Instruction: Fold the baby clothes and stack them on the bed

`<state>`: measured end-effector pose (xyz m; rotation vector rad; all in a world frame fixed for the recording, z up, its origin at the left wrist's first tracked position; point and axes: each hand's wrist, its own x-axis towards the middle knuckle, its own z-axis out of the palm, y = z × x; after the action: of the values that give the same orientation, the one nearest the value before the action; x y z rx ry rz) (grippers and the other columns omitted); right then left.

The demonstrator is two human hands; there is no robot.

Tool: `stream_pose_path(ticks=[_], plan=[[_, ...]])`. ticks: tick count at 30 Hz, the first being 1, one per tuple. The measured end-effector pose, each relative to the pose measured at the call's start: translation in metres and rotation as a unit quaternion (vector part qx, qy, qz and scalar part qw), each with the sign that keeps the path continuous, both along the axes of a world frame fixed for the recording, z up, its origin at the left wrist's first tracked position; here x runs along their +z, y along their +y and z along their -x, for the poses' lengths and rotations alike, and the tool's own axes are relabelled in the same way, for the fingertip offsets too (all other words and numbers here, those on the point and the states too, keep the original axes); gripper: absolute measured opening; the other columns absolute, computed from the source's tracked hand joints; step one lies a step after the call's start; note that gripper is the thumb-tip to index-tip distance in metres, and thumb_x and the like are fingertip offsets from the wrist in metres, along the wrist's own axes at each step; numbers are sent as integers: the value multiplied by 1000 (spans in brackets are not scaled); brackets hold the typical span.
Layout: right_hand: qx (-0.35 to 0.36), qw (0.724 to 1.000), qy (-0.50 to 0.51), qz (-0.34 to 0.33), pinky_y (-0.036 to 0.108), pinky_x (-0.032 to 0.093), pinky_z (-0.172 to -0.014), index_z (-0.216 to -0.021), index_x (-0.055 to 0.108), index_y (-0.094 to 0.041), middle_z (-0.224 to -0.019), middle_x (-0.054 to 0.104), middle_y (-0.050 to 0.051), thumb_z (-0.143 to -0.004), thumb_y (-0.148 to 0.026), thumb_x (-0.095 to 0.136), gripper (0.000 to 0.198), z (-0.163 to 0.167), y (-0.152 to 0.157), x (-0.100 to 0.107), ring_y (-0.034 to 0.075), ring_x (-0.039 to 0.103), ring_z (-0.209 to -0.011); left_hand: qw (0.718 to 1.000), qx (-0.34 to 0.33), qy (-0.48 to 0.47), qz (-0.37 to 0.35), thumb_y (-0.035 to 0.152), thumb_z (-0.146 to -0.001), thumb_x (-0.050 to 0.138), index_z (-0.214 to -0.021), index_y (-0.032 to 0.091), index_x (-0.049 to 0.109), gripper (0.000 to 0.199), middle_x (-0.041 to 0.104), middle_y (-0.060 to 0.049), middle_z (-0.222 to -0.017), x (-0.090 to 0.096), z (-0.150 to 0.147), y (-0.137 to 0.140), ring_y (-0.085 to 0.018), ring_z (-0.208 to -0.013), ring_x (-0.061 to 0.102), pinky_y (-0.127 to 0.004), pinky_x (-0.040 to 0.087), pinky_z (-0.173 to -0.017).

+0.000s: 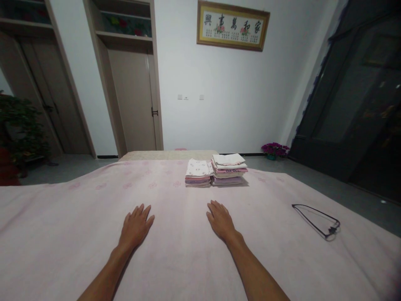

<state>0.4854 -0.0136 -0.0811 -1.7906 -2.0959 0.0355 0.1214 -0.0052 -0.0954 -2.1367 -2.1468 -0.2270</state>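
Two neighbouring stacks of folded cloth lie on a pale pink sheet (178, 259): the left stack (198, 172), lower, with a small-patterned white piece on top, and the right stack (228, 169), taller, with a plain white piece on top and dark lettering on a fold midway down. The right hand (220, 220) is the closer of the two, lying on the near side of the stacks, its fingertips apart from the cloth; the forearm enters from the lower right and the fingers point forward and slightly left. Its fingers are extended and nearly together, thumb a little aside, with nothing in hold. The left hand (137, 225) lies well to the left of the stacks and nearer the wearer, back upward, forearm entering from the lower left; its fingers are extended and slightly spread, thumb to the right, likewise grasping nothing. To the right of the right hand, well apart, rests a thin black looped frame (313, 224). Behind the sheet are a door (133, 96) and a white wall bearing framed calligraphy (233, 27).
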Motion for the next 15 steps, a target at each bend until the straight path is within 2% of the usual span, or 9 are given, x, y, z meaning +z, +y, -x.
stream_pose_path(ticks=[15], plan=[[-5,1000,-23,18,42,18,-122,-143,54,-15,-154,46,13,-100,-30,38,48,5,-5,3,26,36,-145,1000,-18,7,-14,41,-102,35,-149,20,46,53,41,-12,-158,-8,4,1,-29,-147,32,-46,20,-119]])
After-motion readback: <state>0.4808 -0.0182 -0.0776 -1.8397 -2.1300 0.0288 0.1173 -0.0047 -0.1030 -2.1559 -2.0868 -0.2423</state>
